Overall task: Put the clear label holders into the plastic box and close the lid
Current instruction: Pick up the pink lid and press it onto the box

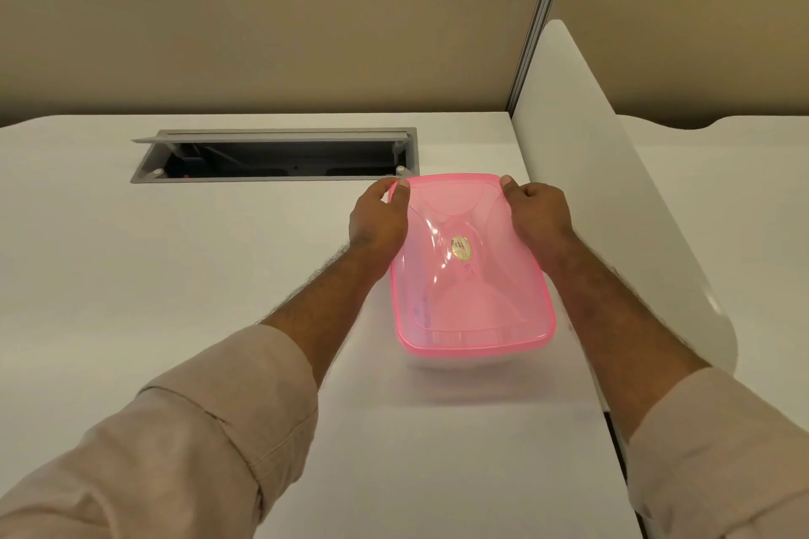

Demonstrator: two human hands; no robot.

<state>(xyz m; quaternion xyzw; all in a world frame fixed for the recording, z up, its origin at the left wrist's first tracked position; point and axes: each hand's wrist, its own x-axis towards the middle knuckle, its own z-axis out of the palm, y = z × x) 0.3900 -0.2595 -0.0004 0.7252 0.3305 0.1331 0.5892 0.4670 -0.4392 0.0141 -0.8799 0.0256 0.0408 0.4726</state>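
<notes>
A clear plastic box (464, 363) stands on the white desk (175, 276), covered by a translucent pink lid (490, 302) with a small gold sticker at its middle. My left hand (378, 219) grips the lid's far left corner, thumb on top. My right hand (536, 210) grips the far right corner the same way. The lid's near edge lies on the box rim; its far edge looks slightly raised. Any clear label holders are hidden under the lid; I cannot make them out.
An open grey cable tray (276, 155) is sunk into the desk just behind the box. A white divider panel (613, 188) rises close on the right. Beige partition walls (262, 35) close off the back.
</notes>
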